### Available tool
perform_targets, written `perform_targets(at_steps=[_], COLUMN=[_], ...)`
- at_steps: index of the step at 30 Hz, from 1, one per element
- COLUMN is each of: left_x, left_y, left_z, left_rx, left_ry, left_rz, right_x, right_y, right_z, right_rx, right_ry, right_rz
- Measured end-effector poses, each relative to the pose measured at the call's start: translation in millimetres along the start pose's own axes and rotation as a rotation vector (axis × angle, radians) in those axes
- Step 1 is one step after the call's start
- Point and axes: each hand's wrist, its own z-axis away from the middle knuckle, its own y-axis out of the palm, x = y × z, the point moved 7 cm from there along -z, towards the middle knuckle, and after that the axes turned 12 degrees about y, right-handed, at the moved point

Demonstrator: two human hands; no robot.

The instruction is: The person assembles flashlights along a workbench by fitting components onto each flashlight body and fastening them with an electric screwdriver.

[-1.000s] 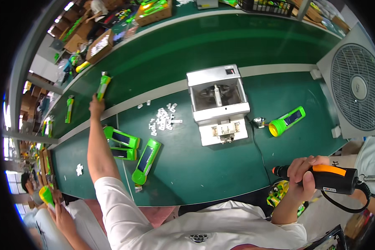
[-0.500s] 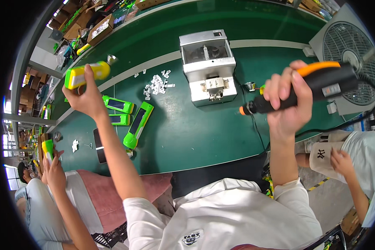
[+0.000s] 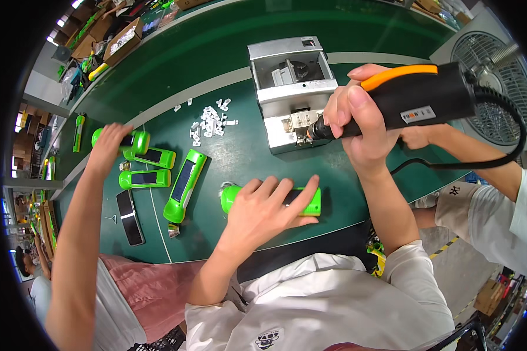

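My right hand is wrapped round a black electric screwdriver with an orange lever. Its tip points left and meets the front of the silver screw feeder, at the small metal outlet block. Lower down, my left hand lies over a green flashlight near the front edge of the table, thumb along the near side and fingers across its dark panel. Palm and fingers hide most of the flashlight's middle. Its head end shows at the left.
Left of the feeder lies a pile of small white plastic parts. More green flashlights and a phone lie further left, where a co-worker's hand covers another flashlight. A second co-worker's hand and a fan are at right.
My left hand has come down from the upper left with the flashlight, now lying on the table. My right hand has moved the screwdriver left to the feeder. The co-workers' arms have reached in.
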Motion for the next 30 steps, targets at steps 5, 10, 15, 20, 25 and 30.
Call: perform_targets(at_steps=[5, 10, 15, 20, 25, 30], left_x=[12.9, 16.5, 27.7, 31.8, 33.7, 35.0], left_y=[38.8, 43.4, 39.7, 41.6, 42.9, 40.2], left_z=[3.3, 1.3, 5.0, -5.5, -6.9, -11.0], left_rx=[0.106, 0.100, 0.009, -0.031, -0.042, -0.104], left_ry=[-0.137, -0.150, -0.180, -0.226, -0.261, -0.252], left_rz=[-0.078, -0.075, 0.296, 0.377, 0.384, 0.416], right_x=[-3.0, -4.8, -24.4, -32.5, -1.4, -5.2], right_y=[8.1, 29.7, 36.8, 24.6, 7.5, -5.5], right_z=[5.1, -0.8, -44.5, -46.3, -8.9, 10.4], right_rx=[0.108, 0.306, 0.223, 0.297, 0.196, 0.210], right_ry=[-0.030, -0.168, 0.340, 0.422, 0.335, 0.272], right_rz=[0.147, 0.439, 0.258, 0.127, 0.075, 0.264])
